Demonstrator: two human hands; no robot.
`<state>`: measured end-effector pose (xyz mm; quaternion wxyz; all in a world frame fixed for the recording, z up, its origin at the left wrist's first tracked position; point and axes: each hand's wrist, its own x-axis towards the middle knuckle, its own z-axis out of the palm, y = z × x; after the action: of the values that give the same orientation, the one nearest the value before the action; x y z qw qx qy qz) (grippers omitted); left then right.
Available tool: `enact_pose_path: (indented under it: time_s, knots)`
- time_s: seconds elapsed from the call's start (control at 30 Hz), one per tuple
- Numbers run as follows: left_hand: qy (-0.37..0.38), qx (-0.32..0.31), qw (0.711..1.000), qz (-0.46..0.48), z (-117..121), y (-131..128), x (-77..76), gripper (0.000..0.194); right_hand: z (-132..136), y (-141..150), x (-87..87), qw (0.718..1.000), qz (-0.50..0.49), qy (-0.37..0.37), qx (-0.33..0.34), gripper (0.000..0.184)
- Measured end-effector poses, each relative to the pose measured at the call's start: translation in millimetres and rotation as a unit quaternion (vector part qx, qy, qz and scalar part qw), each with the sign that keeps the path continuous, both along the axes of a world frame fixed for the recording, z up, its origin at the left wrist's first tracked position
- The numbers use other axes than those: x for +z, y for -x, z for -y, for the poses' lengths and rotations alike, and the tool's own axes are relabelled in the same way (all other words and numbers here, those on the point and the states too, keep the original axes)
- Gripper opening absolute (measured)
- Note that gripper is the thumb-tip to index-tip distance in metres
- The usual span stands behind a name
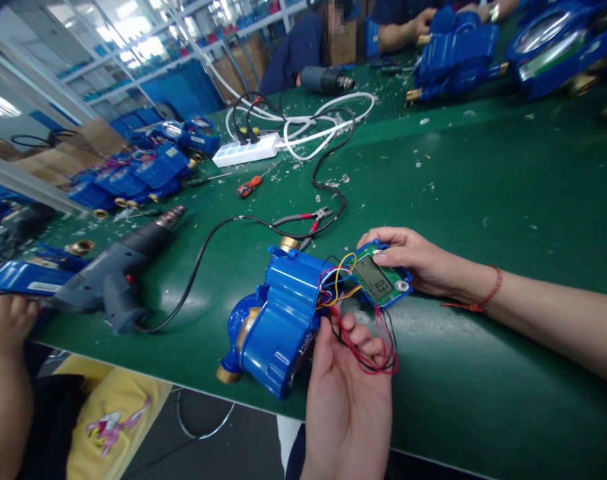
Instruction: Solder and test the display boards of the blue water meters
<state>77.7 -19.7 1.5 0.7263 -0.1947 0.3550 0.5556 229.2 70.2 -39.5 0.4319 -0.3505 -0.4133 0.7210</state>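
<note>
A blue water meter (pixel 283 313) with brass fittings lies on its side on the green table. Several coloured wires (pixel 339 283) run from its open housing to a circuit board with a small LCD (pixel 376 277), whose display seems to read 03. My right hand (pixel 408 257) grips this board in its blue frame, thumb on top near the screen. Palm up beside the housing, my left hand (pixel 351 387) has its fingers curled around the red and black wires (pixel 366 357), which loop over the fingertips.
Left of the meter lies a heat gun (pixel 108 273), its black cord crossing the table past cutting pliers (pixel 308 223). Beyond are a screwdriver (pixel 249 187) and a power strip (pixel 247 150). More meters (pixel 453 60) stand at the back right, near co-workers; another person's hand (pixel 6 327) is at far left.
</note>
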Motion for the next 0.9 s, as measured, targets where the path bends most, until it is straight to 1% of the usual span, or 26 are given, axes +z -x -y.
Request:
enact_pose_path:
  time_s: [0.1, 0.2, 0.3, 0.4, 0.53, 0.6, 0.77, 0.9]
  knots:
    - [0.017, -0.023, 0.997, 0.065, -2.1, 5.6, 2.0, 0.040, 1.2, 0.1, 0.5, 1.000, 0.002, 0.005, 0.000, 0.034]
    - [0.031, -0.040, 0.994, 0.098, -3.3, 8.0, -1.3, 0.034, 1.8, 0.1, 1.8, 1.000, 0.006, 0.009, -0.002, 0.035]
    - [0.038, -0.037, 0.992, 0.118, -3.7, 8.4, -4.6, 0.030, 2.0, 0.2, 3.7, 1.000, 0.009, 0.012, -0.004, 0.036]
    - [0.024, -0.028, 0.991, 0.127, -2.0, 8.2, -6.8, 0.030, 2.3, 0.5, 4.8, 1.000, 0.009, 0.013, -0.006, 0.036]
    - [0.009, -0.021, 0.996, 0.089, 3.2, 7.5, -9.7, 0.036, 2.7, 0.3, 4.5, 1.000, 0.010, 0.013, -0.009, 0.036]
    - [0.008, -0.017, 0.998, 0.065, 5.8, 7.2, -10.5, 0.035, 2.6, -0.3, 4.1, 1.000, 0.014, 0.015, -0.010, 0.037]
    - [0.016, 0.013, 0.999, -0.045, 8.3, 5.4, -10.2, 0.013, 1.6, -1.0, 4.5, 0.999, 0.034, 0.016, -0.008, 0.041]
    - [0.021, 0.032, 0.996, -0.078, 6.9, 2.9, -9.0, 0.010, 3.5, -0.5, 5.0, 0.998, 0.060, 0.005, -0.011, 0.042]
